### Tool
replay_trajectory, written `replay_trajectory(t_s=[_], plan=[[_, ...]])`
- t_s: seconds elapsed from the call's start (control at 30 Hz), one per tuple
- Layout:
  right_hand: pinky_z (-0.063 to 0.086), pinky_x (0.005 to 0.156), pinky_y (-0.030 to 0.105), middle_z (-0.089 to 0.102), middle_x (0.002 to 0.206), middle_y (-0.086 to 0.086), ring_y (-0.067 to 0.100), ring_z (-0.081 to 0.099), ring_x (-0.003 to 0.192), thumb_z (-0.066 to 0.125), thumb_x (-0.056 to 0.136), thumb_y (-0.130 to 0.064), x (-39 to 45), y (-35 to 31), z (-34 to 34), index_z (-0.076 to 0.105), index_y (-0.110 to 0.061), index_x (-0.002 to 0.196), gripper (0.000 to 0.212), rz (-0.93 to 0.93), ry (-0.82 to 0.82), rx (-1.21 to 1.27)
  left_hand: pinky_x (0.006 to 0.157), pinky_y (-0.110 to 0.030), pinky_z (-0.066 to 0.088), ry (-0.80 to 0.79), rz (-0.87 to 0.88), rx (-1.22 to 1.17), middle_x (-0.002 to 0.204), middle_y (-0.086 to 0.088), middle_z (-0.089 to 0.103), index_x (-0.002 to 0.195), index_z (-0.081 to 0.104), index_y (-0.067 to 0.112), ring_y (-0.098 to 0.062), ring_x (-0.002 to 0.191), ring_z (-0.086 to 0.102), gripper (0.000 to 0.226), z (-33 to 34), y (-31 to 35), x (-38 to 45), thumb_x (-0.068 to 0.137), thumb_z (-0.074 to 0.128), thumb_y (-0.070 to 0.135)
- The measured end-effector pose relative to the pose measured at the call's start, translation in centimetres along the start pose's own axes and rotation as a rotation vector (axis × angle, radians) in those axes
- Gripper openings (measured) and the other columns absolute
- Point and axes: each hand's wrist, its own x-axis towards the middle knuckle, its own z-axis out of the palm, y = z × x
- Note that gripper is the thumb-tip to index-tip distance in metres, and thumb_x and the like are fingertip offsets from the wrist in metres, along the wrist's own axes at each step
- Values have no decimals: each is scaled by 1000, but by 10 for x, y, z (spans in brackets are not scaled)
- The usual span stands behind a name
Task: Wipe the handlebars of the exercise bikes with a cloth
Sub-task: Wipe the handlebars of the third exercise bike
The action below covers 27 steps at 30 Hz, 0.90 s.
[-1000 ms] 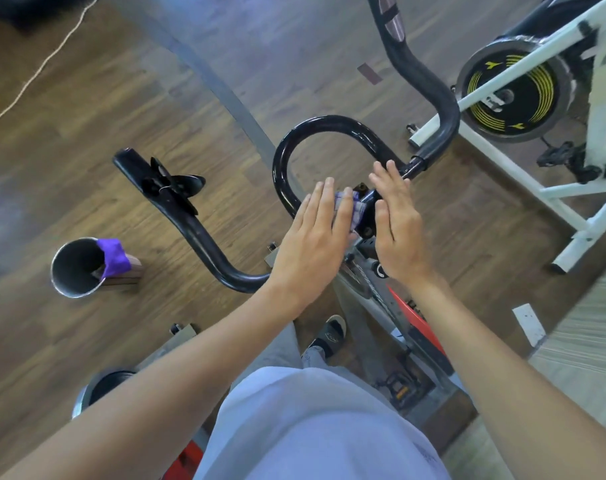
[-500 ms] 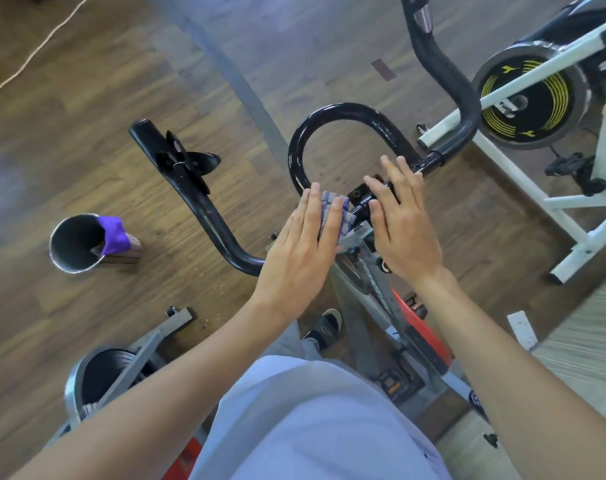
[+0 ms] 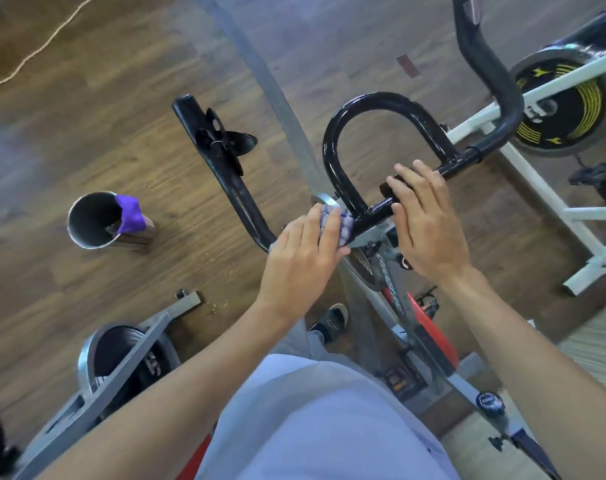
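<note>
floor [image 3: 87,81]: brown wood planks | cord [image 3: 35,51]: white, upper left

Both forearms extended forward; left grip [image 3: 303,252] fingers curled, right grip [image 3: 429,223] fingers straight, palm down.
</note>
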Motion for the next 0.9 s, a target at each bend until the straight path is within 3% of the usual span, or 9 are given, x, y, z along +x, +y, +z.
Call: replay_trajectory(t_s=[0.27,0.4,0.47,0.53,0.67,0.73,0.8,0.9], plan=[[27,121,55,51,145,17,33,35,145,36,110,-18,-4,1,1,50,2,143,41,32,-21,55,107,-49,48,9,374,-95,129,-22,63,129,64,1,-39,118,61,40,-9,-95,-10,103,58,30],[28,121,54,54,140,18,33,37,142,37,110,-19,-2,-8,3,54,4,139,41,106,13,87,106,-46,47,45,180,-155,124,-18,67,118,70,1,-35,115,64,33,-11,-59,-10,105,52,25],[26,122,51,57,137,16,33,39,141,37,110,-20,0,-14,6,57,3,135,39,144,42,101,105,-45,47,46,81,-151,127,-17,67,121,70,2,-33,116,64,35,-7,-32,-16,105,51,27],[23,124,48,59,135,15,33,40,139,36,109,-20,2,-16,6,60,1,131,39,187,77,126,106,-44,47,51,92,-151,131,-18,65,129,66,2,-33,118,63,38,-4,-24,-18,106,51,29],[21,124,42,61,130,13,32,41,138,36,107,-16,18,-32,1,63,-4,126,35,341,139,220,102,-42,49,37,299,-239,127,-18,65,128,66,3,-33,113,61,32,-14,-66,-16,102,62,22],[22,123,47,64,125,11,29,49,128,36,106,-13,36,-50,-6,63,-6,123,32,406,165,288,98,-40,51,69,313,-321,121,-19,67,121,70,2,-33,108,63,27,-30,-92,-13,101,62,19],[33,114,47,64,118,5,25,51,117,38,106,-11,60,-75,-13,63,-6,120,29,410,175,361,94,-41,52,134,229,-372,119,-19,68,118,71,-1,-34,104,66,30,-47,-120,-3,104,54,20],[39,96,22,65,116,-1,18,56,108,39,107,-12,110,-118,-17,64,-9,120,28,379,112,477,94,-44,50,211,-6,-382,123,-17,66,121,68,-2,-35,108,65,36,-64,-175,23,107,45,22]])
